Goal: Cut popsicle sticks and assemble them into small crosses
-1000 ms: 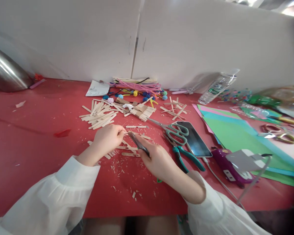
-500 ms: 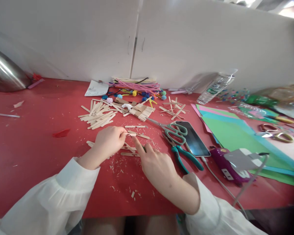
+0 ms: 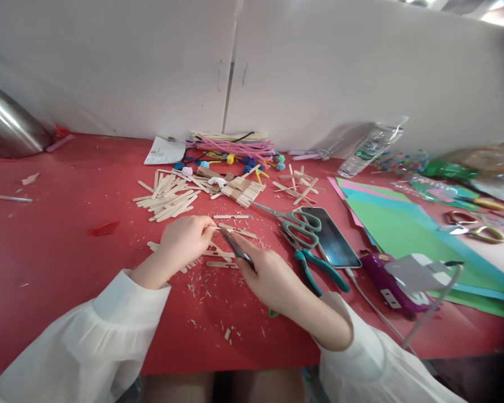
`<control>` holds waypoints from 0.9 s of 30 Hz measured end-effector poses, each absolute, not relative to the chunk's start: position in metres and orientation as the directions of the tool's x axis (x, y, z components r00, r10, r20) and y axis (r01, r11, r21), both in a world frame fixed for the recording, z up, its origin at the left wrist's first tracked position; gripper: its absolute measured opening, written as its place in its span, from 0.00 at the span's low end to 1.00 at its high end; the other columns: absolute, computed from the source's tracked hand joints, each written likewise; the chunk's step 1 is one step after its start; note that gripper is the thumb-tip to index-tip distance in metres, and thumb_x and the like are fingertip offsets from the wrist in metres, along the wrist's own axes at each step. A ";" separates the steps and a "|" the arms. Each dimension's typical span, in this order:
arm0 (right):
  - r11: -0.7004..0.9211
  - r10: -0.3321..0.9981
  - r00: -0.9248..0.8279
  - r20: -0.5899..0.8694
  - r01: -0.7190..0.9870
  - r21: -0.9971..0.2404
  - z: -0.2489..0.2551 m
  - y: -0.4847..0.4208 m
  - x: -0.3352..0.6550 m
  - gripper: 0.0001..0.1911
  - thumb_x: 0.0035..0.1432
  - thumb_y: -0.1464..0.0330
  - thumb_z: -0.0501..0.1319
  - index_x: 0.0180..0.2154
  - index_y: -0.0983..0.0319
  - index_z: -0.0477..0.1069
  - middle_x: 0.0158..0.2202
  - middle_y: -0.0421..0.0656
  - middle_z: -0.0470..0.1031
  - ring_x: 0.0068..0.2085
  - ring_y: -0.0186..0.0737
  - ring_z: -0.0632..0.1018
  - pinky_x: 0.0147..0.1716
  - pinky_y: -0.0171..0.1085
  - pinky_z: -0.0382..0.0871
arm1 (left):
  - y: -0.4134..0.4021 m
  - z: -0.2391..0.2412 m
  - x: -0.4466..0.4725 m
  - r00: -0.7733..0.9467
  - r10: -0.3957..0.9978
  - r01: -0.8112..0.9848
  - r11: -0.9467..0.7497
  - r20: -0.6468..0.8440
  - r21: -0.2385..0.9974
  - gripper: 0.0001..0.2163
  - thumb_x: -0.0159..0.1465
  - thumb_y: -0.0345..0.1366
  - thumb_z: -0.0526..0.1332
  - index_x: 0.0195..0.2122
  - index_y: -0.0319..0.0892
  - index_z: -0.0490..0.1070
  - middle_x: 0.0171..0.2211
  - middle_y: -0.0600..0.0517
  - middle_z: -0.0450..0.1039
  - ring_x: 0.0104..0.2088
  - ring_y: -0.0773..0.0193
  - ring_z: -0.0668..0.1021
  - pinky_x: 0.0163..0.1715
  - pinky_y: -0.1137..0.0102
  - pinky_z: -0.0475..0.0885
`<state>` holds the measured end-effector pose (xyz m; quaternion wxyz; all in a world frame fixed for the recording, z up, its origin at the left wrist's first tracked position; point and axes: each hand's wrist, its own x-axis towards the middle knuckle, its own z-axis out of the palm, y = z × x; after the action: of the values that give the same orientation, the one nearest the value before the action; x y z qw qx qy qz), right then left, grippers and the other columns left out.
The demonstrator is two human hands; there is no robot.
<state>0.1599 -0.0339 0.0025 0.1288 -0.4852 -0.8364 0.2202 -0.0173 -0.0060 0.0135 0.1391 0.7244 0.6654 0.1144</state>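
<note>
My left hand [image 3: 183,240] is closed in a pinch on one end of a thin wooden craft stick [image 3: 218,228], held just above the red table [image 3: 67,246]. My right hand [image 3: 265,273] is closed round a dark metal cutting tool [image 3: 235,246], whose tip meets the stick near my left fingertips. Cut stick pieces [image 3: 218,256] and wood shavings [image 3: 210,296] lie on the table under and in front of both hands. Both wrists wear white sleeves.
A heap of craft sticks [image 3: 168,197], pipe cleaners [image 3: 235,148] and pom-poms lie further back. Green scissors [image 3: 298,219], teal pliers [image 3: 319,267], a phone [image 3: 330,235], a purple glue gun [image 3: 397,282] and coloured paper sheets [image 3: 403,229] lie to the right. A metal bowl [image 3: 8,126] stands far left.
Half a second ago my right hand lay over the tool with its index finger stretched toward the stick; now it grips the tool with the tip at the stick again. My left hand stays put.
</note>
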 end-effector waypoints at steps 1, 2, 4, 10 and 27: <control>0.441 0.867 -0.498 0.035 0.731 -0.521 0.004 -0.033 0.162 0.29 0.55 0.73 0.48 0.59 0.61 0.54 0.34 0.46 0.77 0.30 0.39 0.76 0.28 0.34 0.67 | -0.005 0.014 -0.018 0.083 0.996 0.928 -0.071 -0.017 0.367 0.13 0.60 0.38 0.50 0.35 0.46 0.74 0.33 0.52 0.77 0.33 0.59 0.76 0.26 0.71 0.62; 0.448 0.867 -0.494 0.067 0.714 -0.538 0.005 -0.032 0.164 0.28 0.55 0.73 0.48 0.59 0.59 0.56 0.35 0.45 0.77 0.30 0.39 0.76 0.29 0.34 0.67 | -0.004 0.014 -0.019 0.078 0.997 0.922 -0.068 -0.011 0.382 0.13 0.60 0.38 0.50 0.35 0.46 0.74 0.32 0.52 0.77 0.33 0.60 0.76 0.26 0.71 0.62; 0.433 0.884 -0.456 0.107 0.710 -0.555 0.006 -0.029 0.168 0.27 0.54 0.72 0.49 0.57 0.58 0.58 0.34 0.43 0.76 0.29 0.38 0.75 0.29 0.34 0.66 | -0.002 0.013 -0.022 0.078 0.997 0.904 -0.071 0.000 0.422 0.13 0.60 0.39 0.50 0.34 0.45 0.74 0.30 0.51 0.77 0.31 0.61 0.75 0.25 0.71 0.61; 0.247 0.969 -0.201 0.146 0.704 -0.666 0.001 -0.005 0.175 0.16 0.51 0.61 0.57 0.40 0.63 0.67 0.23 0.39 0.69 0.24 0.35 0.70 0.24 0.33 0.62 | 0.003 0.007 -0.025 0.173 0.985 0.738 -0.134 0.008 0.662 0.12 0.58 0.40 0.53 0.33 0.41 0.74 0.24 0.54 0.72 0.23 0.68 0.69 0.23 0.73 0.60; -0.045 0.987 -0.155 -0.052 0.043 -0.998 -0.004 -0.008 0.155 0.17 0.44 0.58 0.64 0.28 0.61 0.60 0.16 0.30 0.61 0.16 0.26 0.62 0.15 0.28 0.55 | -0.010 0.001 0.002 0.135 0.988 -0.033 0.076 -0.071 0.997 0.16 0.52 0.41 0.62 0.39 0.39 0.68 0.27 0.53 0.72 0.28 0.67 0.74 0.29 0.71 0.70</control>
<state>0.1554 -0.0076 -0.0043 0.4371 -0.4811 -0.5350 0.5397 0.0024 -0.0095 0.0007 0.5599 0.5039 0.4738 0.4562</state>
